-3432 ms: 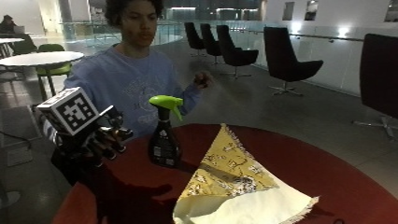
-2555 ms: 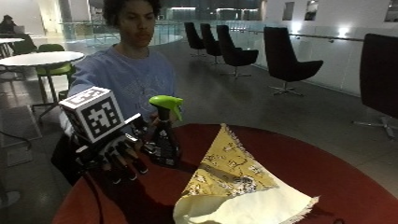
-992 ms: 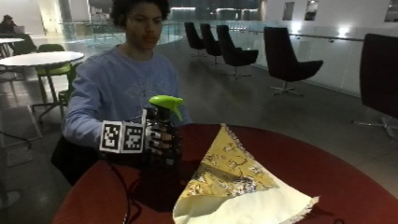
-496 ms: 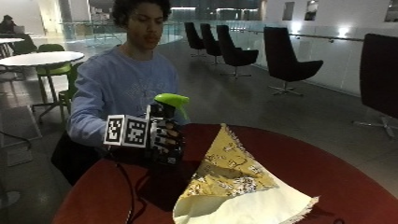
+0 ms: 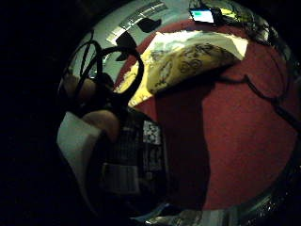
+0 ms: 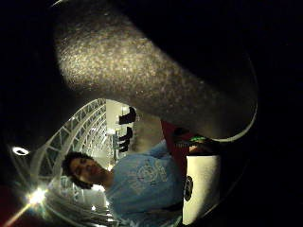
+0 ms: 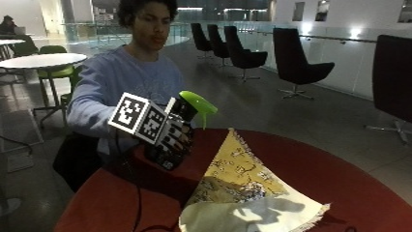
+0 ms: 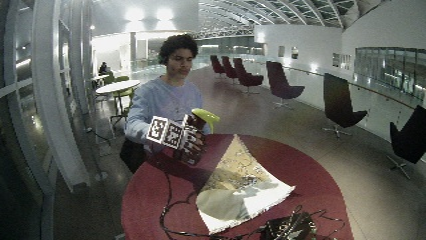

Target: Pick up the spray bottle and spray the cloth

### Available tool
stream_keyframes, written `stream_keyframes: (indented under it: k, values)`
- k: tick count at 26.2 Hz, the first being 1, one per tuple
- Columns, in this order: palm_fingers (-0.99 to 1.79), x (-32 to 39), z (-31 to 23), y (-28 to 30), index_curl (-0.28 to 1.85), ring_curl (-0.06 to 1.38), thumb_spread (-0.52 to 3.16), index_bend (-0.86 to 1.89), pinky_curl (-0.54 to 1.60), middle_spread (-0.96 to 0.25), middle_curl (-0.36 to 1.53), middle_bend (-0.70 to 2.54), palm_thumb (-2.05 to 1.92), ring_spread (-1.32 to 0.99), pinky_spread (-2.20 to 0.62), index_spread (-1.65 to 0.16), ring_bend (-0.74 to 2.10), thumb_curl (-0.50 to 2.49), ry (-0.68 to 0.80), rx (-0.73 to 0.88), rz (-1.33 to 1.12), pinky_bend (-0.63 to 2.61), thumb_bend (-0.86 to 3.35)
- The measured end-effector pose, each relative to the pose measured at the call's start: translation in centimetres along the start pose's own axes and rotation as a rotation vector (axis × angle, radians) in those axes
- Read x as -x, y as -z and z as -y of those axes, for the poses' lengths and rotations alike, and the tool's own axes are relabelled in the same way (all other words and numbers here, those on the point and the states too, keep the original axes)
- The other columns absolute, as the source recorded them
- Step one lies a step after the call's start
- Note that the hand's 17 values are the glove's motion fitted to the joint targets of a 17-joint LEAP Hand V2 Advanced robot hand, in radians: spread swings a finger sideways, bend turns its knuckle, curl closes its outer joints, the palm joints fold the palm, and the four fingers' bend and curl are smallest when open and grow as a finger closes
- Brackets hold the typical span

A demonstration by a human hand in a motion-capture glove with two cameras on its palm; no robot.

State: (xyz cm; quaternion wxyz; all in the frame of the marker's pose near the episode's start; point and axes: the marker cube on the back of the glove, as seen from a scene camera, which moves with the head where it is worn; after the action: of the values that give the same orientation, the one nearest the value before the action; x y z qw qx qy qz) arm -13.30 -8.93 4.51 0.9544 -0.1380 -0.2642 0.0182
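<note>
Round red table (image 7: pixel 334 179) in a big hall with dark chairs (image 7: pixel 297 63), yellow cloth (image 7: pixel 248 193) at 5 o'clock of the spray bottle (image 7: pixel 183 126) — gloved right hand (image 7: pixel 169 137), fingers curled round it, lifted, tilted.

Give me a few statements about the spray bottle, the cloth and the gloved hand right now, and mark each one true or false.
1. The gloved right hand grips the spray bottle. True.
2. The bottle stands on the table. False: it is lifted off the red surface and tilted.
3. The bottle's spray head is green. True.
4. The cloth is rolled into a ball. False: it lies spread out on the table, one corner towards the person.
5. The bottle's nozzle touches the cloth. False: it is above the cloth, apart from it.
</note>
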Motion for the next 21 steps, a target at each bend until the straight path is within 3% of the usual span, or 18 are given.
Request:
stream_keyframes:
  k: [10,21]
  values:
    - [1.09,-2.3,3.2,2.2,0.35,0.36,0.75,0.12,0.35,-0.07,0.43,0.27,1.00,-0.03,0.16,-0.24,0.45,0.55,-0.337,0.203,-0.176,0.29,-0.02]
    - [1.08,-4.1,4.4,3.4,0.35,0.36,0.75,0.13,0.35,-0.06,0.44,0.25,1.00,-0.03,0.16,-0.23,0.44,0.59,-0.451,0.246,-0.188,0.29,-0.02]
